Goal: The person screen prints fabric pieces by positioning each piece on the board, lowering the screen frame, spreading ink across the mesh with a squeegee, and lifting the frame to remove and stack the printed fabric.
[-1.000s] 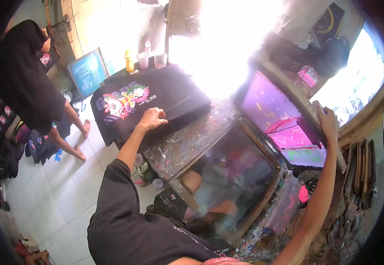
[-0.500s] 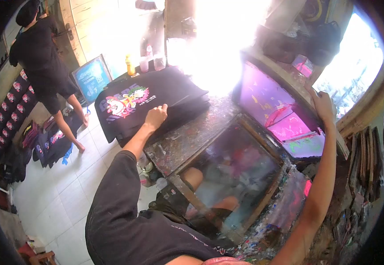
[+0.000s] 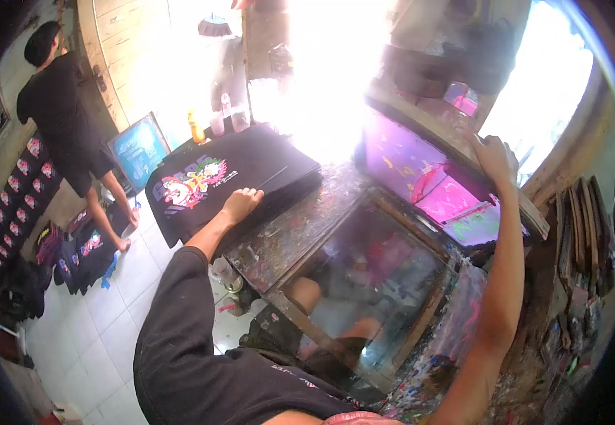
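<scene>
My left hand is closed at the near edge of a black printed fabric piece, pinching its border. This piece lies on a stack of dark cloth and bears a colourful cartoon print with lettering. My right hand grips the upper wooden bar of a silk-screen frame, which stands tilted up at the right. Its mesh side looks purple and pink with paint marks. Below, a glass-topped table with a wooden surround shows my legs through it.
A paint-stained board borders the glass. Bottles and cups stand behind the fabric. A blue screen leans near the door. Another person stands at the left beside hanging printed pieces. Upright wooden frames crowd the right.
The whole view has shifted a little. My left hand stays at the fabric's edge and my right hand stays on the raised screen frame. The other person's head has turned slightly.
</scene>
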Demonstrator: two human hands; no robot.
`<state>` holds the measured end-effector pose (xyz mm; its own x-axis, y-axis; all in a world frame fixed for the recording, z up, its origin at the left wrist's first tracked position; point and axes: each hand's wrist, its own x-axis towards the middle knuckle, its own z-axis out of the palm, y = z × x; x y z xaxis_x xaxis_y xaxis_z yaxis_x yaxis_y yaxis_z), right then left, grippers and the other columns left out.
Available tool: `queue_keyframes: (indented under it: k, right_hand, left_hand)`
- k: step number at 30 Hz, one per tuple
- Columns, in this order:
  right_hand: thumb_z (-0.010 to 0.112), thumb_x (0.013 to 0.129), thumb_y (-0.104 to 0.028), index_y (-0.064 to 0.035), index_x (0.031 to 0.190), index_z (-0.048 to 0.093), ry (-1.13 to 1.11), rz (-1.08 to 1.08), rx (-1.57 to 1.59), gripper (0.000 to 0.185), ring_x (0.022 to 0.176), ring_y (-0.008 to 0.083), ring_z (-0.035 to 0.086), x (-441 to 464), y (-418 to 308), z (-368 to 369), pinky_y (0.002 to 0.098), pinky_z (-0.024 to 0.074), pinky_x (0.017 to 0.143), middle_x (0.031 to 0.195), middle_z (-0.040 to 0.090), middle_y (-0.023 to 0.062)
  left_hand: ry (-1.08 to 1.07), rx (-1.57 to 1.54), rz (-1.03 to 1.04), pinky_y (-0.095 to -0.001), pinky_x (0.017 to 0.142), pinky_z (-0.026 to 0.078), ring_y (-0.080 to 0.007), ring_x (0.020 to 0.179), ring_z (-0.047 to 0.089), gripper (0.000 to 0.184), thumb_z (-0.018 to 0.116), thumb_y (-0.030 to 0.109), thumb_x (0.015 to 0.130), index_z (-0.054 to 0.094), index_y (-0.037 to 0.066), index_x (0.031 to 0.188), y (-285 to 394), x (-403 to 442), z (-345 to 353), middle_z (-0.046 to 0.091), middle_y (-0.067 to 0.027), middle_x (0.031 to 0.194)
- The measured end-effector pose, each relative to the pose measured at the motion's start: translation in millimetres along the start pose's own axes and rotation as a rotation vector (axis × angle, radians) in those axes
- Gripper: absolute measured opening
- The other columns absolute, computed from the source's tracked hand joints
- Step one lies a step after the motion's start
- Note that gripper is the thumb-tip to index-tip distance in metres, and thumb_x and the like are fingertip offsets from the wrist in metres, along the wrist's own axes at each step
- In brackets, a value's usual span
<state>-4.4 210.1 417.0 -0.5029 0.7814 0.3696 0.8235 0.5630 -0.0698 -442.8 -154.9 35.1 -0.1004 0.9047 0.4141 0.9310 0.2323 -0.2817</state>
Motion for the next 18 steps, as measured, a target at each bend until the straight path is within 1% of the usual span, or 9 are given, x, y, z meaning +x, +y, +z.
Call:
queue_keyframes:
  k: [1, 4, 7, 8, 9, 11, 14, 17, 18]
  right_hand:
    - [0.05, 0.088, -0.083, -0.007, 0.106, 0.078, 0.005, 0.013, 0.008, 0.083, 0.097, 0.0412, 0.073, -5, -2, -1, 0.0522, 0.0542, 0.086, 0.1, 0.076, 0.024]
    - [0.051, 0.087, -0.083, -0.0095, 0.133, 0.069, 0.005, 0.006, 0.043, 0.089, 0.109, 0.0422, 0.071, -12, -4, -5, 0.0533, 0.0534, 0.095, 0.11, 0.075, 0.0246]
    - [0.053, 0.087, -0.08, -0.0087, 0.129, 0.071, 0.113, -0.037, 0.127, 0.084, 0.113, 0.0416, 0.07, -20, -1, -2, 0.0525, 0.052, 0.099, 0.115, 0.074, 0.0247]
    - [0.055, 0.087, -0.077, -0.0069, 0.126, 0.072, -0.019, 0.007, 0.105, 0.082, 0.116, 0.0405, 0.068, -19, -3, -12, 0.0512, 0.0517, 0.101, 0.121, 0.072, 0.0232]
    - [0.055, 0.087, -0.077, -0.0069, 0.126, 0.072, -0.018, 0.001, 0.124, 0.082, 0.116, 0.0405, 0.068, -16, -1, -10, 0.0512, 0.0517, 0.101, 0.121, 0.072, 0.0232]
    - [0.055, 0.087, -0.077, -0.0048, 0.119, 0.076, 0.087, -0.01, 0.121, 0.081, 0.115, 0.0398, 0.069, -6, 4, 1, 0.0502, 0.0519, 0.101, 0.121, 0.073, 0.0226]
    - [0.057, 0.087, -0.076, -0.0044, 0.119, 0.075, 0.092, -0.064, 0.185, 0.081, 0.108, 0.0402, 0.071, 23, 23, 26, 0.0505, 0.0532, 0.099, 0.114, 0.075, 0.0233]
    - [0.059, 0.089, -0.073, -0.006, 0.121, 0.075, 0.117, -0.111, 0.225, 0.076, 0.103, 0.04, 0.073, 15, 24, 20, 0.0507, 0.0556, 0.094, 0.111, 0.075, 0.0226]
    - [0.061, 0.09, -0.071, -0.0068, 0.122, 0.074, 0.152, -0.118, 0.24, 0.073, 0.099, 0.0396, 0.074, 11, 32, 21, 0.0507, 0.0572, 0.09, 0.109, 0.076, 0.0223]
  left_hand:
    - [0.002, 0.007, 0.014, -0.0477, 0.069, 0.061, -0.0317, 0.08, 0.076, 0.018, 0.065, 0.017, 0.094, 0.057, 0.007, 0.106, -2, 5, -5, 0.072, -0.0141, 0.084]
    - [-0.295, -0.024, -0.275, -0.0492, 0.07, 0.061, -0.0392, 0.083, 0.075, 0.019, 0.062, 0.003, 0.088, 0.058, 0.004, 0.106, -24, 39, -54, 0.073, -0.0222, 0.085]
    - [-0.34, -0.009, -0.292, -0.0523, 0.072, 0.06, -0.0419, 0.087, 0.074, 0.012, 0.058, 0.004, 0.092, 0.058, 0.002, 0.103, -51, 83, -100, 0.074, -0.0233, 0.09]
    - [-0.446, -0.118, -0.266, -0.0537, 0.073, 0.059, -0.0415, 0.088, 0.074, 0.011, 0.058, 0.006, 0.092, 0.06, 0.001, 0.102, -38, 96, -124, 0.073, -0.0232, 0.091]
    - [-0.549, -0.225, -0.246, -0.055, 0.074, 0.059, -0.0412, 0.089, 0.073, 0.011, 0.057, 0.008, 0.093, 0.062, 0.001, 0.1, -18, 113, -141, 0.073, -0.0231, 0.091]
    - [-0.425, 0.002, 0.115, -0.0519, 0.07, 0.058, -0.0363, 0.083, 0.072, 0.017, 0.055, 0.016, 0.096, 0.067, 0.004, 0.099, 25, 116, -137, 0.07, -0.0175, 0.082]
    - [-0.584, -0.067, 0.33, -0.0443, 0.086, 0.057, -0.03, 0.099, 0.071, 0.021, 0.048, 0.013, 0.101, 0.064, 0.002, 0.109, 157, 116, -136, 0.067, -0.0173, 0.095]
    - [-0.646, -0.234, 0.352, -0.0503, 0.071, 0.061, -0.0387, 0.08, 0.074, 0.059, 0.051, 0.006, 0.097, 0.034, -0.007, 0.152, 314, 100, -101, 0.072, -0.0229, 0.089]
    - [-0.638, -0.384, 0.291, -0.0492, 0.068, 0.061, -0.0384, 0.079, 0.074, 0.061, 0.056, 0.008, 0.094, 0.037, -0.009, 0.15, 358, 92, -84, 0.072, -0.0239, 0.09]
